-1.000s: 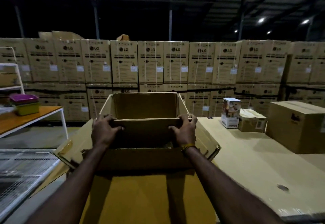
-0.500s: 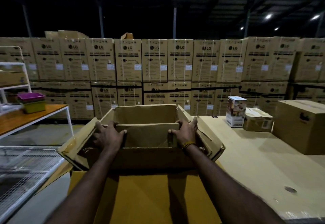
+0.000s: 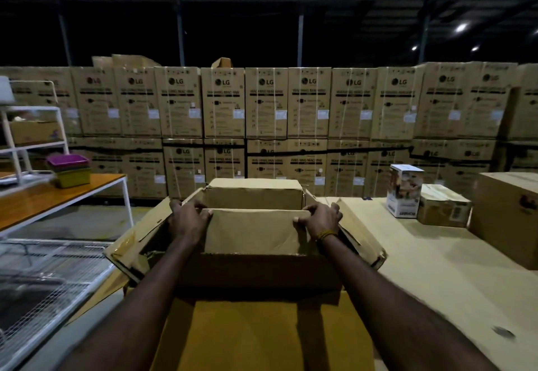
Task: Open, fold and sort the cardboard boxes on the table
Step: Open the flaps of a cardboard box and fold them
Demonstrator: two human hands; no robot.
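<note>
An open brown cardboard box (image 3: 253, 196) stands in front of me on the cardboard-covered table (image 3: 422, 268), its side flaps splayed out left and right. The near flap (image 3: 250, 231) is turned into the box and slopes downward. My left hand (image 3: 187, 219) grips the flap's left top corner, fingers curled over its edge. My right hand (image 3: 321, 217), with a yellow thread at the wrist, grips its right top corner. A flat sheet of yellow-brown cardboard (image 3: 247, 335) lies under my forearms.
On the table at right stand a small white printed box (image 3: 404, 190), a small brown box (image 3: 444, 206) and a large brown carton (image 3: 506, 219). A wire rack (image 3: 37, 289) and an orange-topped table with coloured bins (image 3: 70, 169) are at left. Stacked appliance cartons (image 3: 267, 102) wall the back.
The box has sunk lower in view and its near flap has been pushed further down inside. Both hands kept their hold on the flap's corners.
</note>
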